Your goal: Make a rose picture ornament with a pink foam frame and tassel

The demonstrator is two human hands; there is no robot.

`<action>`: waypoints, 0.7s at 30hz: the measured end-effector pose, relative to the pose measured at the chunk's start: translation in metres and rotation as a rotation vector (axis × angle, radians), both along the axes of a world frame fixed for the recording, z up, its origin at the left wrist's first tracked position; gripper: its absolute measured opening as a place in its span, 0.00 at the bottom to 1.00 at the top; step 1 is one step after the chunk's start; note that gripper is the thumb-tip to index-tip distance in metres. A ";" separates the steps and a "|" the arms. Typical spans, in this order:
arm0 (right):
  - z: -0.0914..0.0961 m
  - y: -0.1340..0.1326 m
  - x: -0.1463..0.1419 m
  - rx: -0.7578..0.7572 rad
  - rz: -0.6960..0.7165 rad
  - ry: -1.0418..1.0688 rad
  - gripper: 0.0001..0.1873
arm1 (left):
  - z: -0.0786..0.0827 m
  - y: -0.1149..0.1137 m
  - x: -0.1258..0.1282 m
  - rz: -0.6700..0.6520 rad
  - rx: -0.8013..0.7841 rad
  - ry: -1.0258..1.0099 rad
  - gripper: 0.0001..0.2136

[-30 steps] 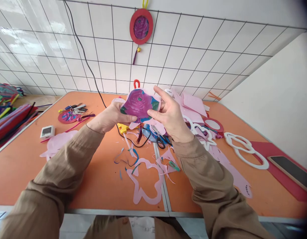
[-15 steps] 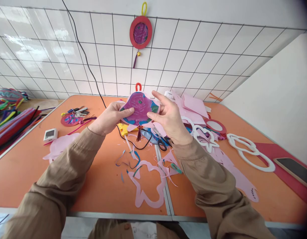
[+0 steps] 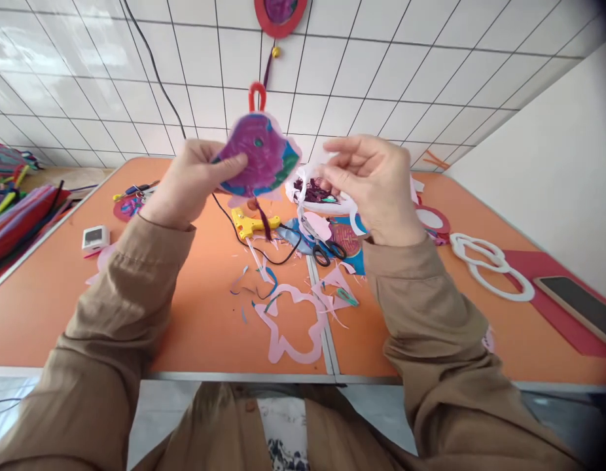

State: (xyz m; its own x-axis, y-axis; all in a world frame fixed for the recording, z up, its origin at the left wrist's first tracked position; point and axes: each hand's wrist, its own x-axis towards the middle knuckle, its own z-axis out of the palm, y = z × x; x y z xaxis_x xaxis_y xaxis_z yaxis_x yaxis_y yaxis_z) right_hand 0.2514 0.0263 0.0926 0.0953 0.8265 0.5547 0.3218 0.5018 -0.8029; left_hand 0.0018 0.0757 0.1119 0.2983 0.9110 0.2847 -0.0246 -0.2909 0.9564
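My left hand (image 3: 185, 183) is raised above the orange table (image 3: 62, 307), thumb and fingers closed on the left edge of a purple flower ornament (image 3: 258, 157). The ornament has a pink backing, a red loop (image 3: 256, 95) on top and a dark tassel (image 3: 264, 226) hanging below. My right hand (image 3: 376, 183) is just right of the ornament, apart from it. Its fingertips pinch a thin white curved piece (image 3: 303, 190); I cannot make out what that piece is.
Below the hands lie a yellow glue gun (image 3: 254, 224), black-handled scissors (image 3: 327, 252), a black cable and paper scraps. A pink cut-out outline (image 3: 293, 327) lies near the front edge. White foam frames (image 3: 489, 265) and a dark phone (image 3: 578, 301) sit right. Pipe cleaners (image 3: 13, 222) and a small white device (image 3: 94, 239) sit left.
Both hands have risen from the table. My right hand has let go of the ornament and now pinches a white piece; my left hand alone holds the ornament.
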 end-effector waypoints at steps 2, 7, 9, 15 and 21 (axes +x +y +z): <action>0.002 -0.010 0.004 -0.093 0.175 -0.176 0.05 | 0.008 0.000 -0.011 0.053 0.114 -0.054 0.11; -0.037 -0.026 -0.009 -0.291 0.644 -0.649 0.07 | 0.020 -0.005 -0.025 0.087 0.256 -0.065 0.17; -0.060 -0.027 -0.016 -0.278 0.631 -0.660 0.13 | 0.022 -0.009 -0.024 0.075 0.285 -0.046 0.15; -0.096 -0.027 -0.020 -0.254 0.518 -0.871 0.21 | 0.021 -0.015 -0.017 0.032 0.258 -0.014 0.19; -0.072 -0.031 -0.022 -0.333 0.527 -1.086 0.12 | 0.018 -0.012 -0.019 0.032 0.226 -0.006 0.16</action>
